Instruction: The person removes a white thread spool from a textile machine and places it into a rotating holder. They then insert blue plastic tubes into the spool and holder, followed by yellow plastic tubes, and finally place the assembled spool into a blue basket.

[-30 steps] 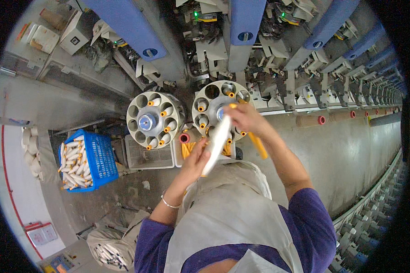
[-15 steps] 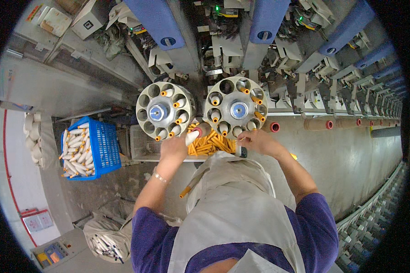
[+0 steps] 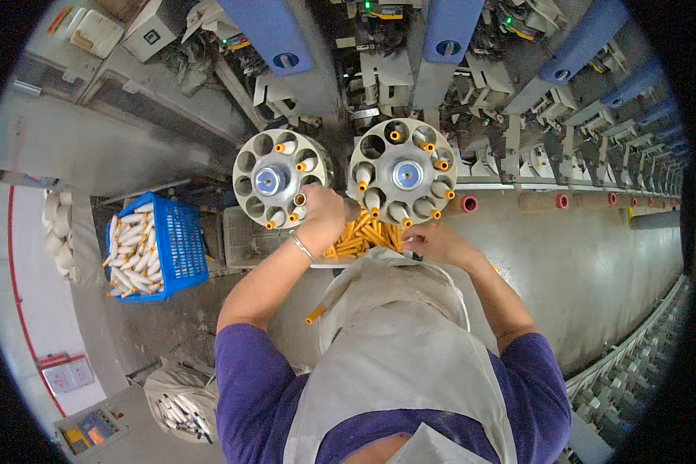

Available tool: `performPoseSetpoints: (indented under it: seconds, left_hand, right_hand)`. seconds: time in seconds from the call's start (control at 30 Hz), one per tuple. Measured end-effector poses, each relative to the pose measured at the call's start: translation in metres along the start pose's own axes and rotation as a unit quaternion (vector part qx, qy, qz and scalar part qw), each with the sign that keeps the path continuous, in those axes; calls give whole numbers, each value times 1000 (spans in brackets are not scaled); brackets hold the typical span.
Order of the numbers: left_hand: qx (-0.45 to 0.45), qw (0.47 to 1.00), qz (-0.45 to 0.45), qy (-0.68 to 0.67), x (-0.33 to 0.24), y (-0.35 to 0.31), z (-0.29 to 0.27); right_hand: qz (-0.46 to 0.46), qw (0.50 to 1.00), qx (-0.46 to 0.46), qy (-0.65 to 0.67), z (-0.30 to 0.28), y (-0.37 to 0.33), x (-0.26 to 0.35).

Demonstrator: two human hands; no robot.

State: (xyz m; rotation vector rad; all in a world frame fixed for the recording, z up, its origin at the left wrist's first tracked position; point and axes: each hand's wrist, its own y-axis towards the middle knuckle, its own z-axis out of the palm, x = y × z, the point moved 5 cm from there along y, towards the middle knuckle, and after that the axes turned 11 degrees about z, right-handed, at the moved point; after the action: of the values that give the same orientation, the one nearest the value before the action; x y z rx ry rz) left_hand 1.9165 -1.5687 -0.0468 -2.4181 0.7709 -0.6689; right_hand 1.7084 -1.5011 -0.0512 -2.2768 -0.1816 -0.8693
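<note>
- Left hand (image 3: 323, 216): grip curled beside an orange-rimmed tube end (image 3: 300, 199) at the left cream, round, multi-hole drum (image 3: 288, 182); cannot tell whether it holds it. Forearm reaches forward.
- Right hand (image 3: 436, 243): grip narrow, fingers bent near slim orange tubes (image 3: 349, 243); contents hidden.
- White, orange-tipped bobbins (image 3: 363, 173) sit in both drums.

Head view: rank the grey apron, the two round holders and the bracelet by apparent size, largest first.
1. Grey apron
2. Left round holder and right round holder: too alike to rank
3. Bracelet
</note>
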Motion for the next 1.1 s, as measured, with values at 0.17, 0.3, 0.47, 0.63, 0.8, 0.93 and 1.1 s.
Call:
performPoseSetpoints:
  seconds: [0.17, 0.3, 0.47, 0.63, 0.8, 0.93, 1.1]
  left_hand:
    - [25, 1000, -13, -6, 2, -5, 4]
    - [-339, 929, 122, -88, -10, -40, -18]
    - [-127, 923, 146, -332, -27, -107, 71]
    - [-63, 821, 113, -555, -81, -166, 167]
    - [-236, 656, -61, -715, -81, -174, 181]
    - [-394, 531, -150, -735, -14, -187, 135]
    - [-491, 353, -51, -795, 30, -185, 47]
  right_hand:
    - [-43, 999, 1, -30, 5, 4, 3]
    - [-40, 999, 15, 25, 12, 11, 2]
    - [-43, 999, 19, 10, 20, 13, -7]
    - [-6, 999, 42, -6, 20, 10, -23]
    - [11, 999, 45, 24, 19, 14, -21]
    - [-24, 998, 51, 18, 17, 22, 4]
    - [-121, 986, 76, 83, 7, 18, 59]
